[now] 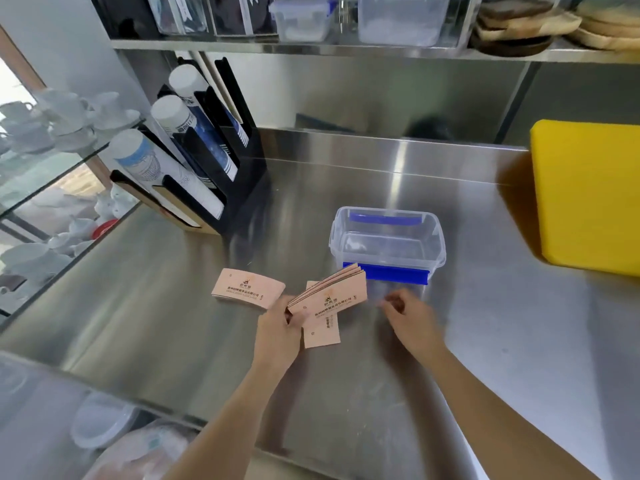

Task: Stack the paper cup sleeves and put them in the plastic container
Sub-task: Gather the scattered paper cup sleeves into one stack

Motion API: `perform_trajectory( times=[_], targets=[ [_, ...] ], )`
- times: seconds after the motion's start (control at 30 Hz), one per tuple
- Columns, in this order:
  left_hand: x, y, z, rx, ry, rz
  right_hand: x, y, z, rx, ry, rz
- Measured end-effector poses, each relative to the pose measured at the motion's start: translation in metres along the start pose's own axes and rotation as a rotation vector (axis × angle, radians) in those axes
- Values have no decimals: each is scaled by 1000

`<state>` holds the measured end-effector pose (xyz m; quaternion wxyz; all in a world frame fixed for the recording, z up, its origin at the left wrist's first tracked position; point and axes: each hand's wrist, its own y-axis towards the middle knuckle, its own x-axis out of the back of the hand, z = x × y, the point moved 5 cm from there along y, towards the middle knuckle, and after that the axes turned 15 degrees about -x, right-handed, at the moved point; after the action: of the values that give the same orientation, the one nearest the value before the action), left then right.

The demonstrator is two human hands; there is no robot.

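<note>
**A:** What do I have in the left hand (pixel 277 327)?

**B:** A bundle of pink paper cup sleeves (pixel 332 292). I am gripping it at its left end, thumb on top, and the sleeves fan out a little toward the right, lifted off the steel tabletop (pixel 173 323).

**A:** And my right hand (pixel 405 317)?

**B:** It grasps nothing. The fingers are loosely curled, and it hovers just right of the bundle, in front of the plastic container (pixel 388 237).

**A:** Where are the other sleeves?

**B:** A small flat stack (pixel 247 288) lies on the tabletop, just left of my left hand. A single sleeve (pixel 322 332) lies below the held bundle, partly covered by it, its long side running toward me.

**A:** And the container?

**B:** It stands open behind the bundle, clear, with blue clips (pixel 391 271) on its near and far sides. I see no sleeves in it.

**A:** What else is close by?

**B:** A black cup dispenser (pixel 239 174) with rows of paper cups stands at the back left, and a yellow cutting board (pixel 588 195) sits at the right edge.
</note>
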<state>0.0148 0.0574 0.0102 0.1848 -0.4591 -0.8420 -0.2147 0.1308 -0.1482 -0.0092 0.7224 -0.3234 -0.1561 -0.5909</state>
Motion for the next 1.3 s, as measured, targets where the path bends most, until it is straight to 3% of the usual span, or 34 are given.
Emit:
perform_trajectory(
  times=[0.17, 0.27, 0.4, 0.53, 0.63, 0.7, 0.83, 0.9, 1.07, 1.3],
  targets=[
    [27, -4, 16, 97, 3, -164, -53, -23, 27, 472, -513, 252],
    [33, -8, 21, 101, -3, -188, -77, -35, 29, 555, -723, 355],
    [35, -12, 25, 119, -29, -219, -86, -52, 38, 529, -889, 163],
    [36, -15, 25, 112, -30, -225, -87, -65, 60, 650, -827, 28],
    [39, -17, 27, 135, -12, -241, -79, -50, 64, 656, -685, 118],
    [41, -19, 30, 144, 2, -246, -79, -37, 59, 638, -616, 289],
    [40, -21, 32, 145, 55, -229, -80, -24, 48, 566, -768, 483],
    [36, -19, 30, 144, 45, -210, -72, -18, 45, 497, -860, 446],
    [26, -19, 27, 163, 49, -171, -59, -25, 52, 378, -993, 105],
    [26, -22, 33, 190, 26, -148, -55, -11, 36, 317, -715, 205]
  ],
)
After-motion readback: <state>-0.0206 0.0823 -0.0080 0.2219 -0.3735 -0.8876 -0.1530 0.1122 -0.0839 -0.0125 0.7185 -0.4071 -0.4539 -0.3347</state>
